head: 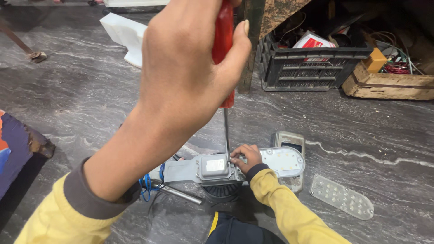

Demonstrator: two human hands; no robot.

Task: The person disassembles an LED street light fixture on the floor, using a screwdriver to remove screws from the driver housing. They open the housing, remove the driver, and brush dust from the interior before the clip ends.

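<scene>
My left hand is raised close to the camera and grips the red handle of a long screwdriver. Its thin metal shaft runs straight down to a grey street-light fixture lying on the floor. The tip meets the fixture beside a small square grey cover. My right hand rests on the fixture right by the tip, fingers pressed against the housing. The fixture's white LED panel points right. Blue wires trail from its left end.
A clear studded lens cover lies on the grey marbled floor to the right, with a grey housing piece behind the fixture. Further back stand a black plastic crate, a wooden box, a post and white foam.
</scene>
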